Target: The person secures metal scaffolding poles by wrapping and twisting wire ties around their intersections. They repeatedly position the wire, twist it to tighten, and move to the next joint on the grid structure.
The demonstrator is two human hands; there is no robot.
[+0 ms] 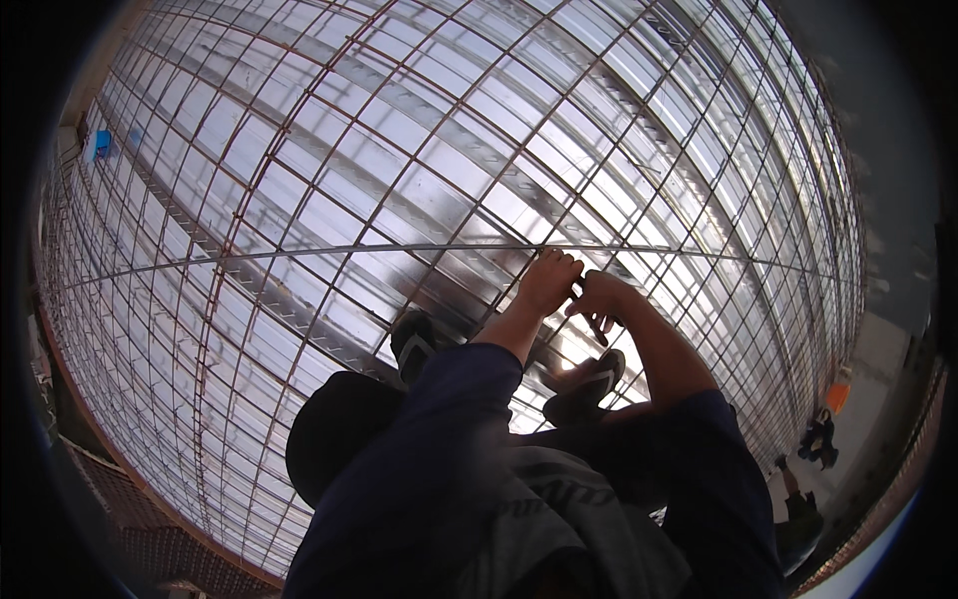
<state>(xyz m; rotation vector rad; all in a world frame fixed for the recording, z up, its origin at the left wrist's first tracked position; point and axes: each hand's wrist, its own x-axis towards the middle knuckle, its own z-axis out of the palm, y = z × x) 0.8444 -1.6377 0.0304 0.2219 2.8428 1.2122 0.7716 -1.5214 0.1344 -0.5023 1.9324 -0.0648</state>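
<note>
Over a shiny ribbed metal deck (439, 195) lies a grid of thin reddish steel bars (317, 187). I crouch on it, and a long grey rod or conduit (439, 247) crosses the grid left to right in front of me. My left hand (551, 281) is closed right beside this rod, its fingers curled; what they hold is hidden. Against it, my right hand (603, 298) is closed round a slim dark hand tool (599, 333), whose end sticks out below the fingers. The tool's exact kind does not show.
My dark sandals (584, 391) stand among the bars on the deck. A blue object (101, 145) lies at the far left. Beyond the grid's right side are an orange item (836, 398) and people in dark clothes (818, 439). A reddish edge (150, 489) curves along the lower left.
</note>
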